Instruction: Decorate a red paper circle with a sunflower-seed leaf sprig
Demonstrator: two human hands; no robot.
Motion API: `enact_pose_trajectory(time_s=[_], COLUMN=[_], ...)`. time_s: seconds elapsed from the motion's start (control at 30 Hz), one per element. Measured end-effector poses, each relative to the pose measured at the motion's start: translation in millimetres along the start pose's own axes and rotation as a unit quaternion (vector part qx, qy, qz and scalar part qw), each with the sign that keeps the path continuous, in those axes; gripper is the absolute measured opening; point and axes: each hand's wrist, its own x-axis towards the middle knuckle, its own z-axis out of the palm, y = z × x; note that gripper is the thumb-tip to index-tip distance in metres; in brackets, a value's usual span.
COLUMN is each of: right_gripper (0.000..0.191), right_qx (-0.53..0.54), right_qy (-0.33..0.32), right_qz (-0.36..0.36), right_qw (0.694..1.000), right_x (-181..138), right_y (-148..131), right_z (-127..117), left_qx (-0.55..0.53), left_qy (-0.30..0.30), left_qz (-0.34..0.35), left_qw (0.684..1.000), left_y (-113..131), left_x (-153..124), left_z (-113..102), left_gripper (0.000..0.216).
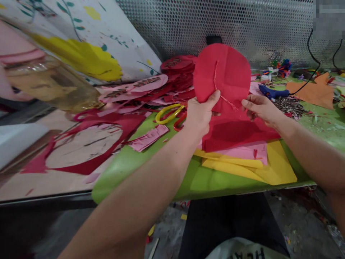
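My left hand (201, 115) is closed on a red paper disc (235, 72), its thumb on the front face near the lower left edge. A thin red twisted string (215, 77) runs down the disc, passes by the thumb and ends loose toward the lower right. My right hand (260, 108) is beside the disc's lower right edge, thumb and fingers drawn together. Whatever lies between those fingertips is too small to make out. Beneath both hands lie a red paper sheet (229, 135), a pink sheet (242, 151) and yellow sheets (280, 165).
Yellow scissor handles (158, 116) lie left of my left hand, near pink paper strips (149, 138). Decorated paper discs (151, 82) are piled behind. A blue glue gun (272, 92), dark small pieces (289, 108) and orange paper (312, 94) are at right. A liquid-filled jar (54, 86) stands left.
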Motion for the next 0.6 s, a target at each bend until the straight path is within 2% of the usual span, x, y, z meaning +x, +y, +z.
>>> enact_pose_trajectory(time_s=[0.13, 0.6], right_gripper=[0.04, 0.018], right_qx=[-0.001, -0.02], right_qy=[0.004, -0.003], right_qz=[-0.016, -0.001], right_qw=[1.0, 1.0], right_x=[0.9, 1.3], right_y=[2.8, -1.6], right_z=[3.5, 2.8], left_qx=[0.013, -0.001], left_qy=[-0.035, -0.045], left_qz=[-0.005, -0.018], left_qw=[0.999, 0.999], left_y=[-0.4, -0.7], left_x=[-5.8, -3.4], left_z=[2.5, 0.7], left_gripper=[0.038, 0.046])
